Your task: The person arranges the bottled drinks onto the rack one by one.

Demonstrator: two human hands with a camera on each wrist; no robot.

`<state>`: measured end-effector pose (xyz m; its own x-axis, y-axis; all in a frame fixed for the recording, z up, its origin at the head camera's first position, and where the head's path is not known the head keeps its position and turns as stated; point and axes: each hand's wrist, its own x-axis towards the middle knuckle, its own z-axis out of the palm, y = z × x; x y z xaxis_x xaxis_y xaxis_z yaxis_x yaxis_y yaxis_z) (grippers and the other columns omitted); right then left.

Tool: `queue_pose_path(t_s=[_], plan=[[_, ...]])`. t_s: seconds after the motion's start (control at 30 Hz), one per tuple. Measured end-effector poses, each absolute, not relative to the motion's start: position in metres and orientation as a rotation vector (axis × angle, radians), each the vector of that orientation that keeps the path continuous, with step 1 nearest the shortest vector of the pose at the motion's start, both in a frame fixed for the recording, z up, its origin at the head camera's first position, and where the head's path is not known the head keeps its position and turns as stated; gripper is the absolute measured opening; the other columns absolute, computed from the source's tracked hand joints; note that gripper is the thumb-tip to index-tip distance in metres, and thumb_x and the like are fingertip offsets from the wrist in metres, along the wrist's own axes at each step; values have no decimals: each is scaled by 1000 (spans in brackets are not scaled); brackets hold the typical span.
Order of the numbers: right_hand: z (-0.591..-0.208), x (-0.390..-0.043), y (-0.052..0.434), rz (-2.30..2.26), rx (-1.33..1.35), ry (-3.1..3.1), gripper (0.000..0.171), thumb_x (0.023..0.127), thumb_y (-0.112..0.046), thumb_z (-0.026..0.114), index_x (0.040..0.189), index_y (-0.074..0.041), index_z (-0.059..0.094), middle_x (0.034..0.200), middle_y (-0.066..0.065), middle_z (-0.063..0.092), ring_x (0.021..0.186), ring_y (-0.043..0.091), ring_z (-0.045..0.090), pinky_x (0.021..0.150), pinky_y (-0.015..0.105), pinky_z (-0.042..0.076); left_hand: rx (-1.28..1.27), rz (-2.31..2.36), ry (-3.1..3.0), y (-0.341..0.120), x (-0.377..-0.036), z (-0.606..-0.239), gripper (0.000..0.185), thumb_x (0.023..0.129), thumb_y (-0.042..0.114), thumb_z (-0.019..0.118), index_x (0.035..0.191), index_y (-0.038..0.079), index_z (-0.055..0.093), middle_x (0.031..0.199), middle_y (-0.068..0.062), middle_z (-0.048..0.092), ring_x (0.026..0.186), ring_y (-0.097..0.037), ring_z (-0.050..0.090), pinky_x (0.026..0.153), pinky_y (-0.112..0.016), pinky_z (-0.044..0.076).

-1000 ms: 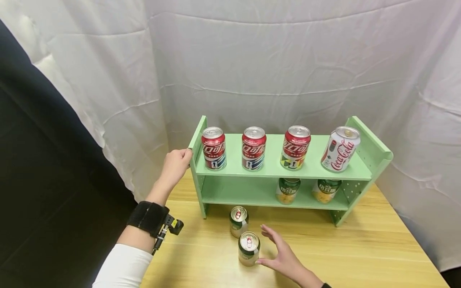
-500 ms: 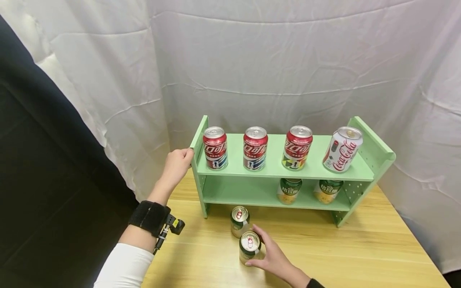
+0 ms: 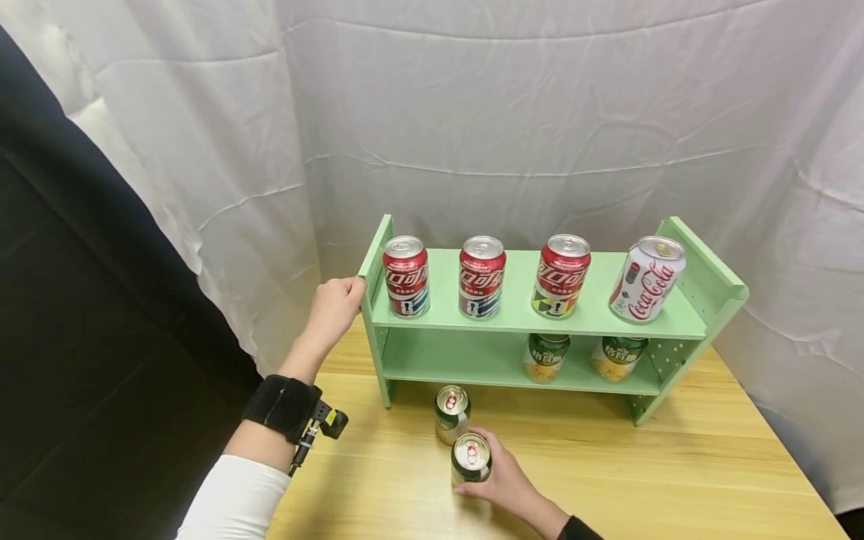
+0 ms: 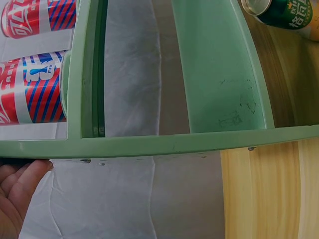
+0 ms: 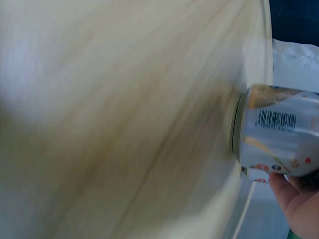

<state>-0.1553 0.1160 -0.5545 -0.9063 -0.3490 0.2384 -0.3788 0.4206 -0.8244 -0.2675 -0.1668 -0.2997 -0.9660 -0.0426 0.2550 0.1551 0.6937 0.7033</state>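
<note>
My left hand [image 3: 336,304] grips the left side panel of the green two-tier shelf [image 3: 540,325]; in the left wrist view its fingers [image 4: 27,181] lie along the panel's edge. On the table in front, my right hand [image 3: 502,476] holds a green-and-gold drink can [image 3: 471,454], thumb and fingers round its sides. The right wrist view shows that can's silvery barcode side [image 5: 279,129], its base close to the tabletop. Right behind it stands a matching can [image 3: 451,414], upright and partly overlapped.
Three red cola cans [image 3: 482,277] and a tilted white Coca-Cola can [image 3: 648,281] occupy the top tier. Two green-and-gold cans [image 3: 547,358] stand on the right of the lower tier. A grey-white curtain [image 3: 513,112] hangs behind the wooden table [image 3: 709,450].
My right hand has moved left to the nearer green-and-gold can and closed its fingers round it. The left hand keeps its grip on the shelf panel.
</note>
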Motion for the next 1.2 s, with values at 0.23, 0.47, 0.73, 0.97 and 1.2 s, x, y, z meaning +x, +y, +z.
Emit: queue_pose_path(t_s=[0.23,0.47,0.73,0.97,1.2], plan=[[-562,-151,112,1592,591,-2609,96,55,-32,89,132,-3,40,121,12,59,108,30,59,92,45,47,-86,-1124,-2652,-169,-265,-302,38,93,28,39,59,12,44,66,-9,59,58,-18,46,52,-29,34],[-572,-142,107,1550,419,-2567,95,50,-31,92,125,2,43,115,11,62,103,28,61,89,44,49,-114,-1128,-2653,-168,-265,-304,39,94,28,38,58,12,41,60,-5,51,55,-17,40,50,-28,32],[-577,-146,103,1474,365,-2532,84,51,-19,91,121,-1,46,108,10,64,96,26,63,84,41,52,-148,-1079,-2642,-165,-269,-297,39,94,29,37,59,12,39,55,-3,44,52,-18,36,50,-29,29],[-569,-150,103,1515,371,-2567,82,50,-18,91,119,-1,49,106,9,65,96,26,63,84,39,51,-155,-1084,-2639,-167,-271,-298,39,93,28,37,57,12,38,53,-2,44,51,-17,36,49,-29,27],[-556,-154,108,1531,433,-2615,81,50,-17,90,119,-1,50,107,9,65,98,27,63,87,43,50,-143,-1098,-2641,-170,-271,-299,38,92,27,38,57,12,38,54,-2,45,51,-18,37,49,-29,28]])
